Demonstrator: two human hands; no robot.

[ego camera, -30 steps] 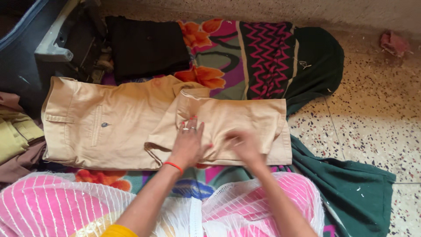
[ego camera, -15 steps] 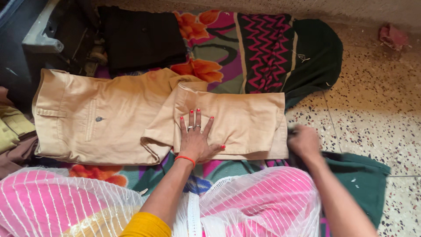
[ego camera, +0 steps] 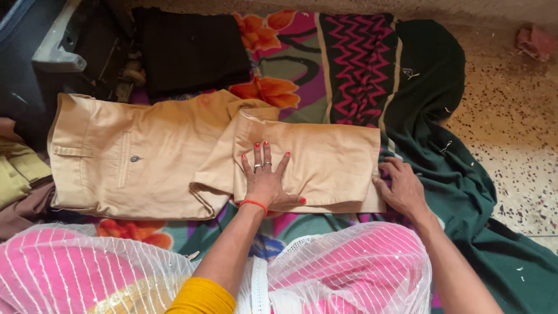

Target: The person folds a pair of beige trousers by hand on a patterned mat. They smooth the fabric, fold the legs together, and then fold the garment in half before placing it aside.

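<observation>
Beige trousers (ego camera: 151,157) lie folded across a colourful floral blanket (ego camera: 290,70), waist to the left, the legs doubled back toward the middle. My left hand (ego camera: 264,177) presses flat, fingers spread, on the folded leg part. My right hand (ego camera: 401,189) rests flat at the right end of the fold, fingers touching the hem edge (ego camera: 375,174), over a dark green cloth (ego camera: 465,186). Neither hand grips anything.
A folded black garment (ego camera: 192,49) lies at the back. A dark machine (ego camera: 64,46) stands at the top left. A pile of folded clothes (ego camera: 17,174) sits at the far left. Speckled floor (ego camera: 517,128) and a pink rag (ego camera: 537,40) are on the right.
My right hand moved from the trouser fold out to the right, pulled the green cloth flatter across the floor, and now rests at the hem. My left hand stayed pressed down.
</observation>
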